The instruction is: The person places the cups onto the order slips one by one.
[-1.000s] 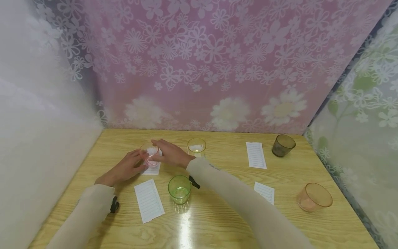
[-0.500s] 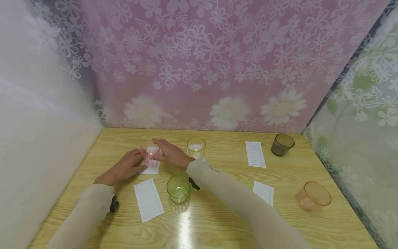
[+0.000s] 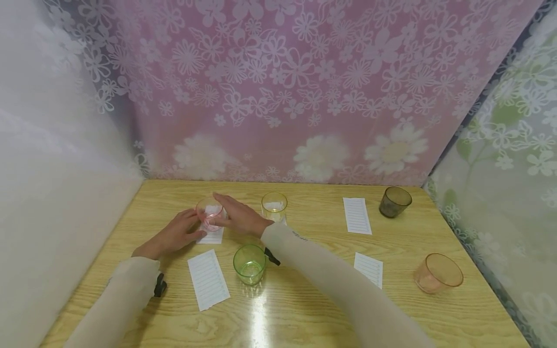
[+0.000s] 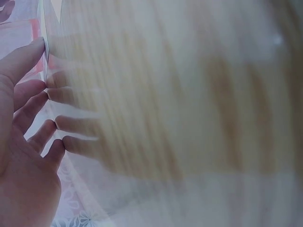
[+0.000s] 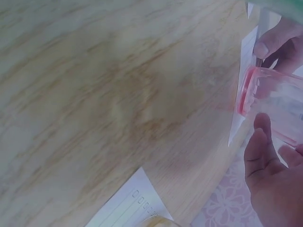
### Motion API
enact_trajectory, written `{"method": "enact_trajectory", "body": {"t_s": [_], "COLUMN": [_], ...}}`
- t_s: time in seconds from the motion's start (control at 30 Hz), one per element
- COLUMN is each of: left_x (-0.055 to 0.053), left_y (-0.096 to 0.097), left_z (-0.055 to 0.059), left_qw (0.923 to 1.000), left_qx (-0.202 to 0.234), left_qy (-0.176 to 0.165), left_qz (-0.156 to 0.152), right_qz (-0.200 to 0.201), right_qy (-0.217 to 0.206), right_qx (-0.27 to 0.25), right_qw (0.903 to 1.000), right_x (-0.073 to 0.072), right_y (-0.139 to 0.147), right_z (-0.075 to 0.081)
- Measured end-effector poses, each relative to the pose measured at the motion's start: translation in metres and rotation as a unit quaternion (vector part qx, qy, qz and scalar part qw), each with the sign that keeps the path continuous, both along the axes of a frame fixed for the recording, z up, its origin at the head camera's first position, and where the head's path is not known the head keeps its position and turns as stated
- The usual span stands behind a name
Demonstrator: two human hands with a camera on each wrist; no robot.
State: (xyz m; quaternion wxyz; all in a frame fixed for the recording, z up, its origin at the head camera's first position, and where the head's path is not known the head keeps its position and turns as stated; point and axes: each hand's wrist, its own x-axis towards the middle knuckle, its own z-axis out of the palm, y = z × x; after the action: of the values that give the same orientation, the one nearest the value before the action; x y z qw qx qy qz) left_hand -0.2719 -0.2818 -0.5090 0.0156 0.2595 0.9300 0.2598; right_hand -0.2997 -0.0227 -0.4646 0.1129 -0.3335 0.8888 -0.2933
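Observation:
A clear pink glass [image 3: 211, 218] stands upright over a lined paper slip [image 3: 212, 237] at the table's back left. My right hand [image 3: 238, 213] holds this glass from its right side, fingers at the far rim and thumb toward the front. On the other side my left hand [image 3: 176, 233] lies low, fingertips touching the tabletop and reaching the glass's left side. The left wrist view shows the left hand [image 4: 28, 127] with spread fingertips on the wood. In the right wrist view the thick pink base [image 5: 247, 92] is right at the paper.
A yellow glass [image 3: 274, 205] stands right of the hands, and a green glass [image 3: 250, 265] sits below the right forearm. A second slip [image 3: 208, 279] lies in front. Farther right are a slip [image 3: 357, 215], a dark glass [image 3: 395, 202], another slip [image 3: 370, 268] and an orange glass [image 3: 438, 273].
Both hands stay nearly in place around the pink glass. The glass shifts only very slightly between the hands; the other glasses and slips keep their places.

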Motion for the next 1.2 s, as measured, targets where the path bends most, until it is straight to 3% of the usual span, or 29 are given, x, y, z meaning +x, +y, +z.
{"method": "enact_trajectory", "body": {"t_s": [0.13,0.23,0.37,0.53,0.7,0.87,1.2], "left_x": [-0.002,-0.001,0.003,0.010,0.018,0.028,0.058], "left_y": [-0.003,-0.007,-0.011,-0.012,-0.013,-0.015,-0.011], "left_z": [-0.006,-0.007,-0.003,0.004,0.011,0.017,0.039], "left_qw": [0.9997,0.9997,0.9992,0.9995,0.9996,0.9995,0.9992], "left_qx": [0.016,0.026,0.022,0.005,0.000,-0.016,-0.015], "left_qy": [0.015,-0.002,-0.031,-0.020,-0.009,0.022,-0.004], "left_qz": [-0.008,-0.001,0.014,0.024,0.028,0.018,0.036], "right_qz": [0.001,0.005,0.011,0.020,0.017,0.018,0.018], "right_qy": [-0.002,-0.005,-0.008,-0.004,0.003,0.004,0.006], "right_qx": [-0.010,-0.014,-0.016,-0.027,-0.031,-0.045,-0.070], "right_qw": [0.9999,0.9999,0.9998,0.9994,0.9994,0.9988,0.9974], "right_x": [0.002,0.004,0.011,0.017,0.023,0.029,0.043], "right_y": [0.003,0.005,0.009,0.016,0.025,0.035,0.057], "right_z": [0.002,0.005,0.012,0.015,0.020,0.021,0.026]}}
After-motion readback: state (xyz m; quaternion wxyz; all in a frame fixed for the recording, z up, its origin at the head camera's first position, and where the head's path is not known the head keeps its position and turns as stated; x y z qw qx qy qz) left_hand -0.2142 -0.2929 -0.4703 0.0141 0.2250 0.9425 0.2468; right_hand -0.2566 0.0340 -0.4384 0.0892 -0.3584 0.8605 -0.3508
